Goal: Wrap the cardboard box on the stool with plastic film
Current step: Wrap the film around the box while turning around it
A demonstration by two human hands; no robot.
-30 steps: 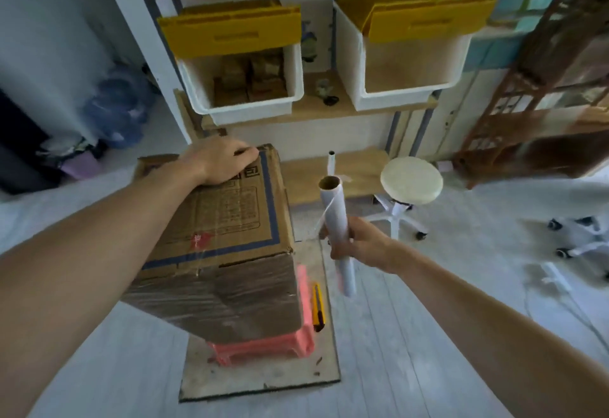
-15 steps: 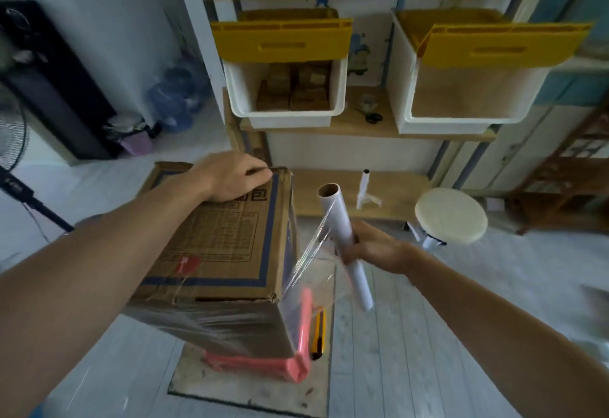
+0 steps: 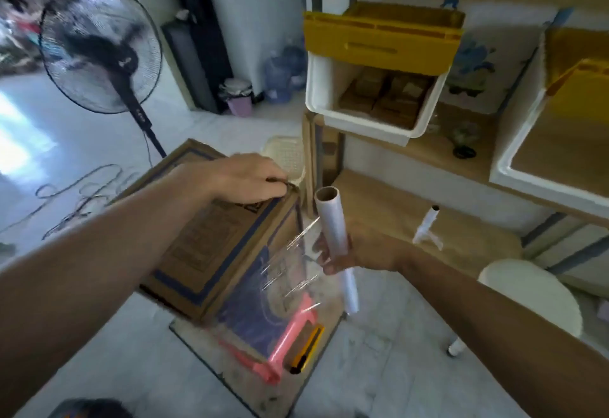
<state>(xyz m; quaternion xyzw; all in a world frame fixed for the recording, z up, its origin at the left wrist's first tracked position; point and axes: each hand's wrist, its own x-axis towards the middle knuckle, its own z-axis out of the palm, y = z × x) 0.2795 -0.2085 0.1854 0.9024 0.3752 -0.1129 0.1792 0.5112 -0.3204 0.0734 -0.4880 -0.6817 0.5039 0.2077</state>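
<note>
Brown cardboard box with blue printed border (image 3: 211, 243) sits at centre of frame on a low pink plastic stool (image 3: 280, 348), which stands on a scuffed flat board (image 3: 250, 381) on the pale floor. Left hand (image 3: 247, 178) lies palm-down on the box's top far corner, fingers curled over the edge, pressing it. Right hand (image 3: 349, 252), just right of the box, is wrapped tight around a white roll of plastic film on a cardboard core (image 3: 334, 239), held nearly upright. A clear sheet of film (image 3: 290, 272) stretches from the roll to the box's near side face, glinting. A yellow-and-black utility knife (image 3: 306, 350) lies on the board beside the stool. Upper right: wooden shelving (image 3: 395, 216) with white bins with yellow lids (image 3: 379, 74). Upper left: black standing fan (image 3: 99, 51). Lower right: round cream stool seat (image 3: 530, 295).
</note>
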